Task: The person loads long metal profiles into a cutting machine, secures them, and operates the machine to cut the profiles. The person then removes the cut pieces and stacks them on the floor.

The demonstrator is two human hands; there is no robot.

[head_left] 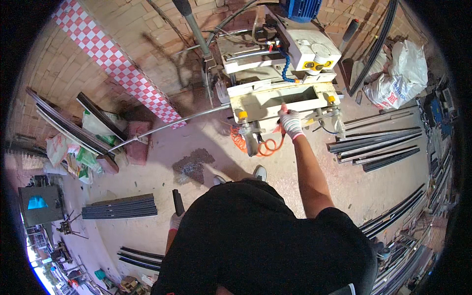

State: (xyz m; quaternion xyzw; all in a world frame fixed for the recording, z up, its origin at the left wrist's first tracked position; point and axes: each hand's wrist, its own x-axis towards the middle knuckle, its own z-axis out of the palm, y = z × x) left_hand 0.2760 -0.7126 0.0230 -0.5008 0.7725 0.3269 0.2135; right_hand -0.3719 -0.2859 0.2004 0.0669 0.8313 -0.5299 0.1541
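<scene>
The black shirt fills the lower middle and covers most of the left forearm. Beside it, the left hand, in a pale glove, is only partly seen; it is closed on the lower end of a short dark profile. That piece is straight, narrow and nearly black, held out over the floor to the left of the body (its lower end is lost in the grip, and its finer shape is hard to make out).

Further forward, the right hand, in a striped glove, is at the front of a cream machine, with its thumb up. A red piece shows just below the fingers, beside an orange coiled hose; I cannot tell whether the hand grips it.

The machine's recess is shadowed inside, and its blue motor is cut off by the upper edge. On the floor lie a stack of dark profiles at left and more bars at right.
</scene>
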